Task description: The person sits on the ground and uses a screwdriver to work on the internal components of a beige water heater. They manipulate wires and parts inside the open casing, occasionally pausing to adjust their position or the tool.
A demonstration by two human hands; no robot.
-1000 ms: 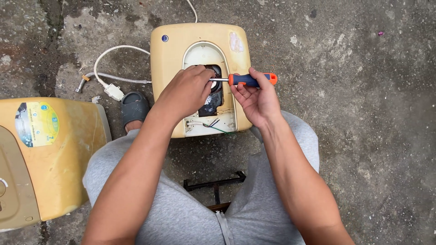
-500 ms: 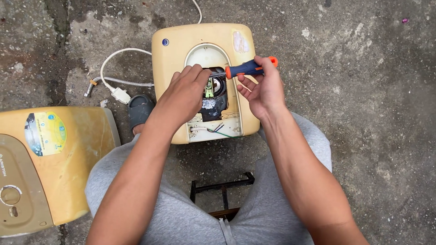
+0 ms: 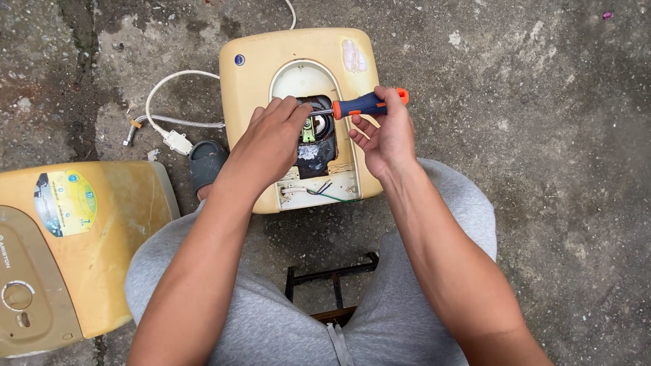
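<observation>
A yellowed water heater casing lies on the concrete with its arched service opening uncovered, showing dark parts and wires inside. My right hand grips a screwdriver with a blue and orange handle, its shaft pointing left into the opening. My left hand rests over the opening's left side, fingertips at the screwdriver's tip. The tip itself is hidden by those fingers.
A second yellowed heater cover with a round sticker and a dial lies at lower left. A white cable with a plug curls left of the casing. A slipper and a small dark stool frame sit between my grey-clad legs.
The screwdriver handle has tipped slightly, its orange end higher. My left hand shifted a little over the opening. The camera view moved slightly.
</observation>
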